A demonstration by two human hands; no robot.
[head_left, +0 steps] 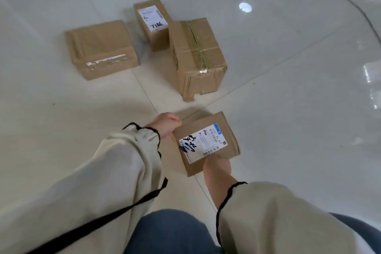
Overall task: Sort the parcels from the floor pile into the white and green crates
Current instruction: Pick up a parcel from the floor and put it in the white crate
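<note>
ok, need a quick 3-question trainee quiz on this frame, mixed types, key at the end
1. True or false: the left hand and right hand both hold the near parcel.
2. How many other parcels lie on the floor? A two, B three, C five.
3. Fill in: of those, only the ___ one shows a white label on its top face.
Key: 1 true. 2 B: left parcel, middle parcel, right parcel. 3 middle.
</note>
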